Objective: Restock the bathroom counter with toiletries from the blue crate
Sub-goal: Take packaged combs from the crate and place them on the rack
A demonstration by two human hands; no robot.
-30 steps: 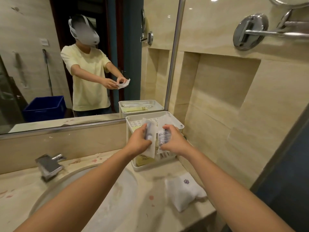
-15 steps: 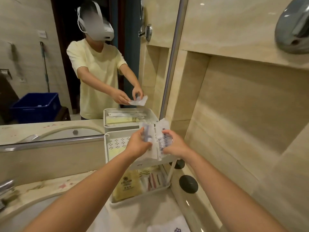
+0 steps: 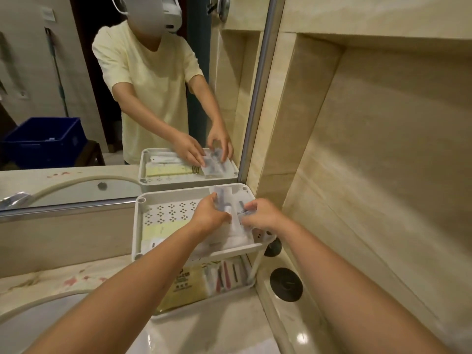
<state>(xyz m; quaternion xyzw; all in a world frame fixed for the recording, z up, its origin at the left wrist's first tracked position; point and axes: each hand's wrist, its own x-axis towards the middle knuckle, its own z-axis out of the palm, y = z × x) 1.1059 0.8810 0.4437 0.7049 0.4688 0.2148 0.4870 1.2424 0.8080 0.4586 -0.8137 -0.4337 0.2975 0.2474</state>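
A white two-tier rack [image 3: 143, 226] stands on the counter against the mirror, by the right wall. Over the right part of its top tray, my left hand [image 3: 208, 218] and my right hand [image 3: 263, 215] both pinch clear toiletry packets [image 3: 236, 226], low in the tray. A pale yellow packet [image 3: 163, 229] lies in the top tray to the left. The lower tray [image 3: 229, 293] holds a yellow sachet [image 3: 186, 284] and several wrapped items. The blue crate [image 3: 43, 141] shows only as a reflection in the mirror, at the left.
The sink basin [image 3: 51, 320] fills the lower left, with the tap [image 3: 14, 200] at the left edge. Two black round caps [image 3: 286, 284] sit on the ledge right of the rack. The marble wall niche [image 3: 383, 149] rises close on the right.
The view has closed in on the rack. Both hands have come down with the clear packets from above the top tray into its right part.
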